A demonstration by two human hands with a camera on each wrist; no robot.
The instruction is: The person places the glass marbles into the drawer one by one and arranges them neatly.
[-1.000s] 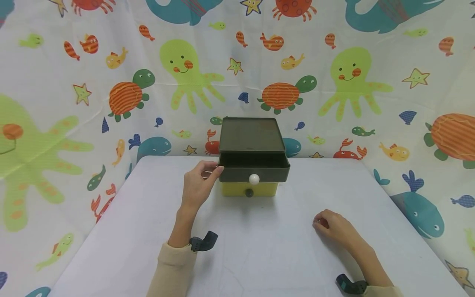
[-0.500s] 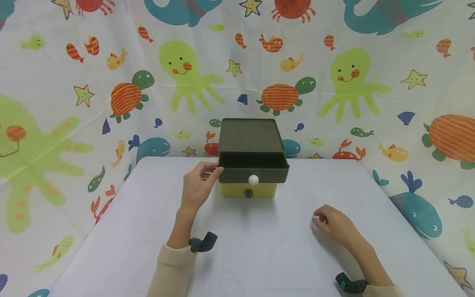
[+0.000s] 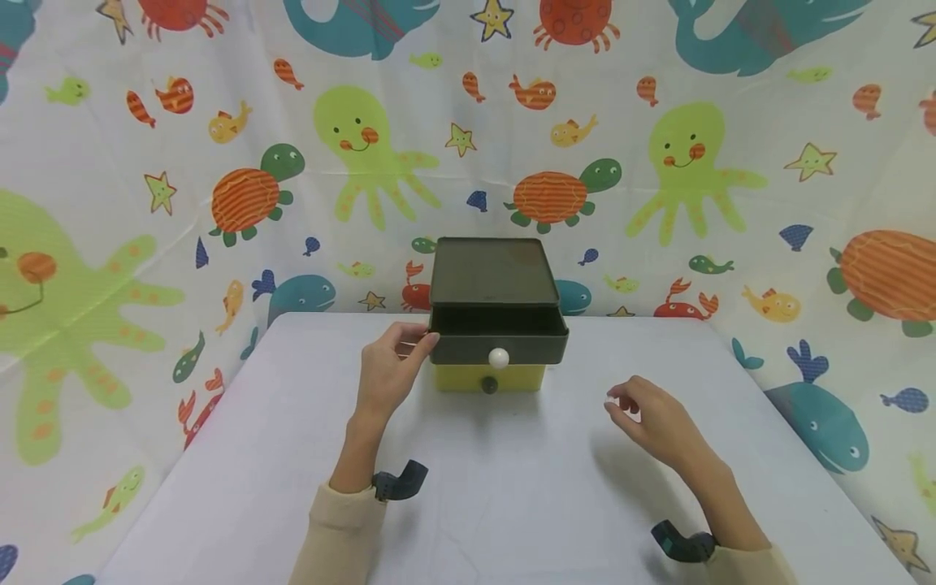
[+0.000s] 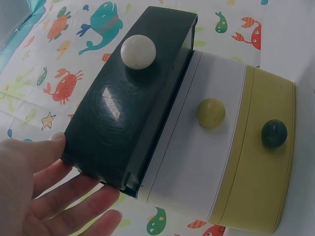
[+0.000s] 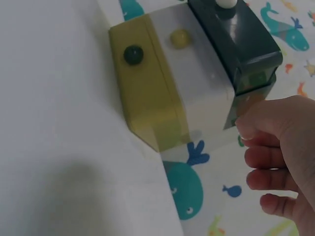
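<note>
A small chest of drawers has a dark green top section (image 3: 493,272), a white middle drawer (image 4: 192,137) and a yellow bottom drawer (image 3: 453,377), each with a round knob. The green top drawer (image 3: 464,349) is pulled out; its visible inside is dark. My left hand (image 3: 387,374) grips that drawer's left front corner, thumb on the front and fingers along the side. Right of the chest, my right hand (image 3: 658,422) is raised above the table, thumb and index finger pinched together. A tiny white thing (image 3: 610,399) shows at their tips; its kind is unclear.
The chest stands near the back edge of a white table (image 3: 497,496). Behind it hangs a curtain (image 3: 409,187) printed with sea animals. A dark wrist camera (image 3: 400,481) sits on the left wrist, another camera (image 3: 683,543) on the right.
My right hand has risen off the table and moved slightly toward the chest, with thumb and index finger still pinched. The left hand keeps its grip on the pulled-out green drawer.
</note>
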